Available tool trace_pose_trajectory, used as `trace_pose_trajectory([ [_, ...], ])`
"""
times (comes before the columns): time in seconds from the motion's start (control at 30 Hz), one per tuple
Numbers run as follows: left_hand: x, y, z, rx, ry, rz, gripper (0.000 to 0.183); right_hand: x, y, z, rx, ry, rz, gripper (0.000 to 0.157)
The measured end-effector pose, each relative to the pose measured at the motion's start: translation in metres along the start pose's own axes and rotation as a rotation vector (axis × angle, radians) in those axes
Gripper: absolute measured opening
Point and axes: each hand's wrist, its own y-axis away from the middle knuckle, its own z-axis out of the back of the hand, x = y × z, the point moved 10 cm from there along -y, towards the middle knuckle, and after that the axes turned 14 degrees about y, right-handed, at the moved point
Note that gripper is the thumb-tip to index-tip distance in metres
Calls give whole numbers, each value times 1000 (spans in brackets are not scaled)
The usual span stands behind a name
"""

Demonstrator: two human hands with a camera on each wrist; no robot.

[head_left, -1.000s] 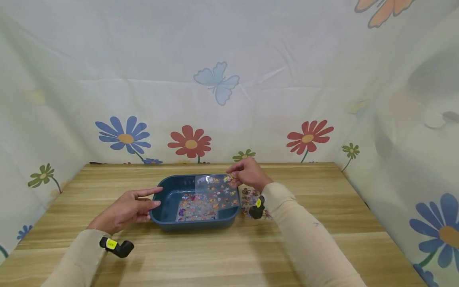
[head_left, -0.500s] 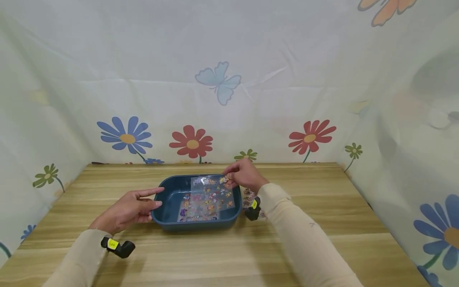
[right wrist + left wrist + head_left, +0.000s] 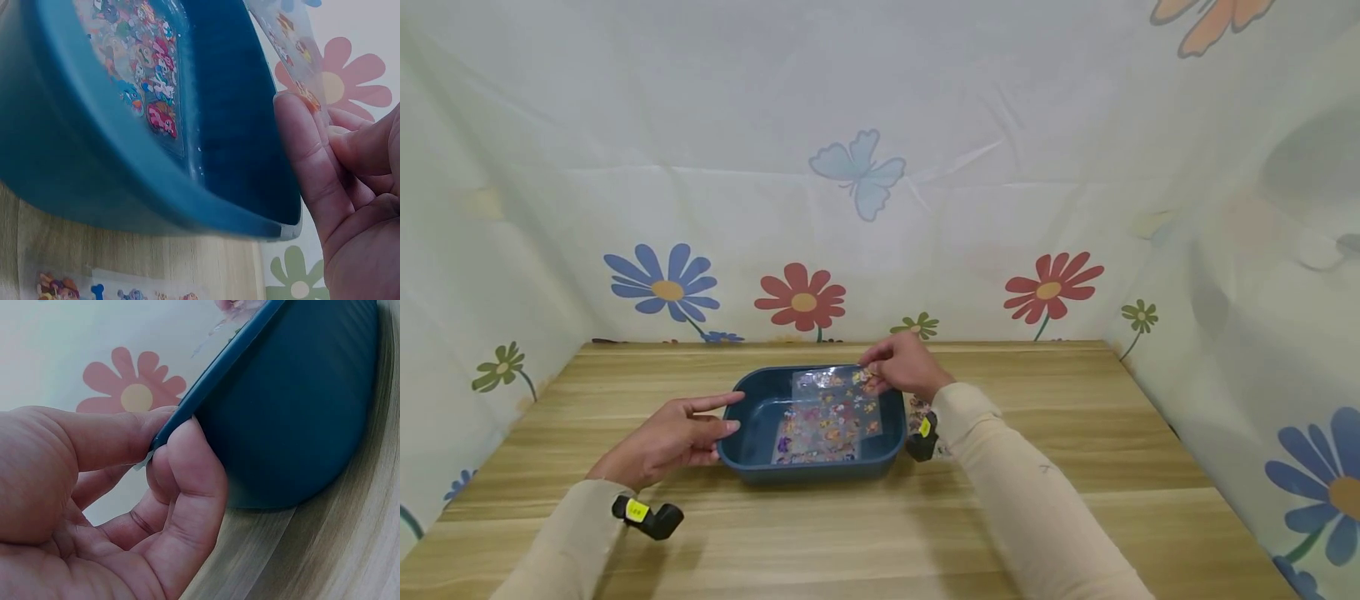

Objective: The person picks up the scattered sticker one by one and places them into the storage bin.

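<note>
A dark blue plastic basin (image 3: 812,473) with rounded corners stands on the table. My left hand (image 3: 662,442) pinches its left rim between thumb and fingers, as the left wrist view shows close up. With thumb and fingertips my right hand (image 3: 910,367) pinches a corner of a clear sticker sheet (image 3: 842,408) over the basin's right half. Small colourful cartoon figures dot this sheet. Beneath it, on the basin floor, lies another sticker sheet (image 3: 150,69), crowded with bright cartoon characters.
On the wooden table (image 3: 760,542), just right of the basin, lies a further sticker sheet (image 3: 112,289), partly hidden by my right wrist in the head view. A white flower-printed cloth (image 3: 737,192) hangs behind the table and along both sides.
My right hand has moved slightly left, drawing the clear sticker sheet further over the basin and the sheet inside it. The left hand keeps its hold on the rim.
</note>
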Motion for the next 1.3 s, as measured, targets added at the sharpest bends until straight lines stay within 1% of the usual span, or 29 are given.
trace_pose_trajectory([
  [0.23,-1,0,-1,7,-1,0,74,3,-2,-2,-7,18,7,23],
  [0.37,-1,1,-1,-1,3,4,75,3,-2,-5,4,27,2,23],
  [0.43,-1,1,-1,6,-2,-2,75,2,-3,-6,8,27,-3,23],
  [0.8,0,0,0,2,-8,-5,75,2,-5,-15,23,-8,-31,22],
  [1.03,0,0,2,-14,-7,12,76,3,-7,-18,20,5,-23,22],
  [1.3,0,-1,2,-3,4,12,75,3,-10,-19,27,33,-49,22],
])
